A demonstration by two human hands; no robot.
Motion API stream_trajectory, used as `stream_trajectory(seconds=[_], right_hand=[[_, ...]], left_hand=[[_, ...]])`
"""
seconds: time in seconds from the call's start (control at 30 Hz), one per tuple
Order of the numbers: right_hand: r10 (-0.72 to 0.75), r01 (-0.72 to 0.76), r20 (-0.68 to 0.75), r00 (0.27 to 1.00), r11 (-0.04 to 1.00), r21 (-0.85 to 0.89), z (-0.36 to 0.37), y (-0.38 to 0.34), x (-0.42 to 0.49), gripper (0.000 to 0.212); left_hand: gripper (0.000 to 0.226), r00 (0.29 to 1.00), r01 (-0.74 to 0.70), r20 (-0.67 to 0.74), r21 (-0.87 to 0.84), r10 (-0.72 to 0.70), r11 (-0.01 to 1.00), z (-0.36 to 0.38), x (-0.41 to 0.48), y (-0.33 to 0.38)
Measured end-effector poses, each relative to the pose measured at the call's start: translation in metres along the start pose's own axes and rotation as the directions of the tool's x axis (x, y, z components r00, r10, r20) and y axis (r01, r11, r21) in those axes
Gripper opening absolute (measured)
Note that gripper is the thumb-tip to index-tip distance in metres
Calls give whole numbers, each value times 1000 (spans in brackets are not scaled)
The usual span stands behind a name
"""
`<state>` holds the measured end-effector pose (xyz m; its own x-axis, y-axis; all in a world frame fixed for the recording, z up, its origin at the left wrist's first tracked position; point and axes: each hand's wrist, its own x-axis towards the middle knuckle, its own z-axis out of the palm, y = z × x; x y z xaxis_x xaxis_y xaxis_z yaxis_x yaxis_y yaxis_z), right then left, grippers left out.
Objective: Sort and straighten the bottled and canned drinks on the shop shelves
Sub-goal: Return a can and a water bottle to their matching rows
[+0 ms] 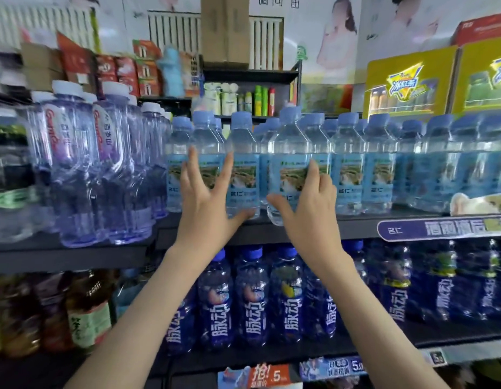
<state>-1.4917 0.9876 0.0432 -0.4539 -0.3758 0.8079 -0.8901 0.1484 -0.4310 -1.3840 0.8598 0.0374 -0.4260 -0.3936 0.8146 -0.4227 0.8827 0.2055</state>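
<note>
Straightening step, upper shelf (pixel 328 228): my right hand (pixel 308 200) grips a tilted water bottle (pixel 290 153) at the near edge. My left hand (pixel 204 192) rests on the neighbouring bottle (pixel 243 164), fingers straight. Next move, I judge: stand it upright, label facing out, flush with the row.

The clear plastic water bottles with pale blue labels (pixel 243 176) read "名仁", the purple shelf-edge strip (pixel 440 227) beneath them repeats "名仁", the dark blue plastic drink bottles (pixel 252 313) on the lower shelf read "脉动", the yellow cardboard cartons (pixel 406 82) read "冰红茶", the blue price tag (pixel 333 367) shows "5.0", and the orange price tag (pixel 269 374) shows "抢!".
</note>
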Motion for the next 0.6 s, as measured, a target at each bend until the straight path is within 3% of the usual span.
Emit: stream_trajectory(seconds=[0.17, 0.43, 0.5, 0.6], right_hand=[[-10, 10, -34, 999, 1000, -17, 18, -4, 14, 90], [-112, 63, -129, 985, 939, -338, 37, 5, 6, 89], [-112, 73, -101, 988, 940, -333, 35, 4, 6, 88], [-89, 86, -6, 996, 982, -168, 29, 4, 0, 84]], left_hand=[[102, 999, 19, 37, 33, -20, 999, -1, 0, 5], [101, 999, 13, 32, 46, -14, 999, -2, 1, 7], [98, 999, 21, 40, 84, -24, 996, -3, -2, 9], [82, 999, 24, 28, 142, -28, 990, -6, -12, 10]])
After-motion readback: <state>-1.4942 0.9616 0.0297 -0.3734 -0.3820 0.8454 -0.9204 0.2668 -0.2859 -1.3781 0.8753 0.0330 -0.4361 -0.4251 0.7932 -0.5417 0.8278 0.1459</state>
